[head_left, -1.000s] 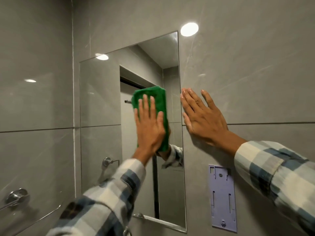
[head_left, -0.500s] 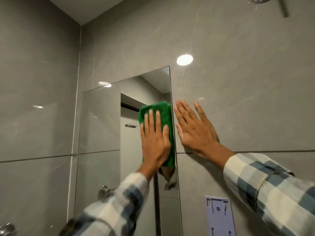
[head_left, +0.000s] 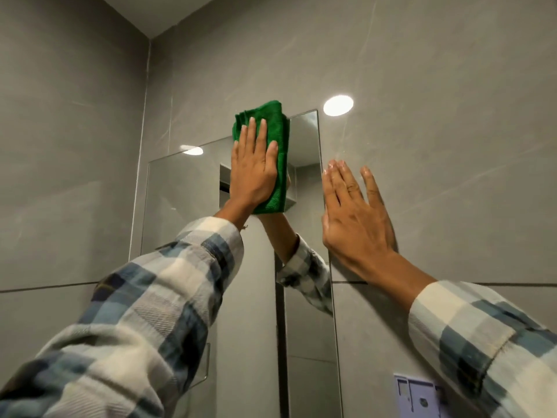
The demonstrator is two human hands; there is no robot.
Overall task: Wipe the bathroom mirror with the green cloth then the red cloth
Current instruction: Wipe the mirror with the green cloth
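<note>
A frameless rectangular mirror [head_left: 184,200] hangs on the grey tiled wall. My left hand [head_left: 253,167] lies flat on a folded green cloth [head_left: 275,125] and presses it against the mirror's top edge, right of the middle. The cloth's upper part sticks out above the glass onto the tile. My right hand [head_left: 352,218] rests flat with fingers spread on the wall just right of the mirror's right edge, holding nothing. The mirror reflects my left forearm and checked sleeve. No red cloth is in view.
Grey tiled walls meet in a corner [head_left: 144,116] left of the mirror. A pale lilac plastic wall bracket [head_left: 419,396] sits at the lower right. A ceiling lamp's bright reflection [head_left: 338,105] shows on the tile above my right hand.
My left hand has slid the green cloth up the mirror to its top edge. The view has tilted upward. My right hand stays on the wall beside the mirror.
</note>
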